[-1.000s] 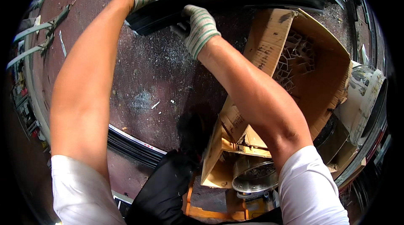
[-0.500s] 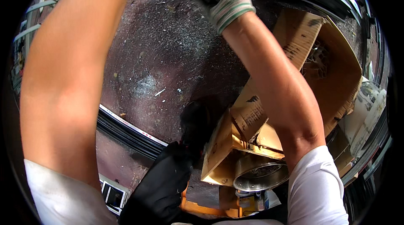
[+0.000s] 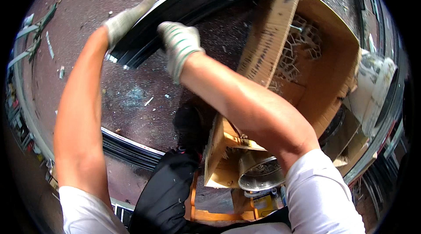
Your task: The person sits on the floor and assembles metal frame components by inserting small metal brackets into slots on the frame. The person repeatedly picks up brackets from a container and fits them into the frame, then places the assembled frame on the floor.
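Note:
A long bundle of dark profile strips [image 3: 197, 4] with a pale far edge slants across the top of the view, its near end above the floor at the left. My left hand [image 3: 127, 20], in a pale work glove, holds the far edge close to that end. My right hand [image 3: 180, 46], in a green-striped glove, is closed at the near edge of the same strips; its fingertips are partly hidden and slightly blurred.
At right stands an open cardboard box [image 3: 326, 80] with thin white scraps inside. A metal pot [image 3: 261, 175] and a dirty white bucket [image 3: 372, 89] are nearby. More dark strips [image 3: 131, 148] lie beside my leg. Debris [image 3: 136, 96] is scattered over the dark floor.
The dark strips and both hands have come nearer to me and leftward. My left hand, out of view before, now shows. More of the cardboard box is uncovered.

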### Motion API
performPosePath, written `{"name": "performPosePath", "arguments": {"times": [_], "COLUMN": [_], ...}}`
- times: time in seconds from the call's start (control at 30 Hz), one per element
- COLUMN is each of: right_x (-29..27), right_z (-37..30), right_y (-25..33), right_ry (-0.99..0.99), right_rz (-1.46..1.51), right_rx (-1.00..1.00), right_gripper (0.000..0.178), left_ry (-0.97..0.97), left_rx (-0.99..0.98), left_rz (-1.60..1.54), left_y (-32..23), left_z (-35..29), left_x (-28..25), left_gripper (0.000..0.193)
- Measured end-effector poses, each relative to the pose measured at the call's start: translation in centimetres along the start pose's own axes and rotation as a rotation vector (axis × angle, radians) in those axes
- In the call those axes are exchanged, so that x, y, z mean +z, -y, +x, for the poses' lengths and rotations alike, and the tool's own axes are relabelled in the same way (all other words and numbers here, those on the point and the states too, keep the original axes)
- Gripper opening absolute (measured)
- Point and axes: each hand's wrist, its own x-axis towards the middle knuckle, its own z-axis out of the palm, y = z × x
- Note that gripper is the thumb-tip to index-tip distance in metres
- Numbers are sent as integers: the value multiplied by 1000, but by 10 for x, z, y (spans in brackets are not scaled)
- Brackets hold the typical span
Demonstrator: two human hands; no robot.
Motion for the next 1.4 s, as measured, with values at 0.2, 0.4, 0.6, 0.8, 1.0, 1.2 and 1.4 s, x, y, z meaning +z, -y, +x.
{"name": "performPosePath", "arguments": {"times": [0.2,0.4,0.6,0.8,1.0,1.2,1.4], "right_x": [-12,-45,-76,-59,-64,-79,-119], "right_z": [-38,-51,-39,-61,-124,-171,-244], "right_y": [-22,-52,-78,-56,-13,22,56], "right_ry": [-89,9,-13,-14,-19,-49,55], "right_rz": [-580,-605,-501,-815,-813,-719,-685], "right_rx": [211,295,134,49,-87,-260,-338], "right_gripper": [78,66,57,58,58,52,41], "left_ry": [98,87,-117,-273,-293,-93,122], "left_rx": [-61,-11,251,261,267,211,92], "left_rz": [-373,-424,6,204,233,-137,-618], "left_y": [63,85,98,95,54,-2,-51], "left_z": [-63,-105,-106,-112,-146,-198,-280], "left_x": [35,84,120,109,111,121,153], "left_gripper": [96,99,92,83,83,64,46]}}
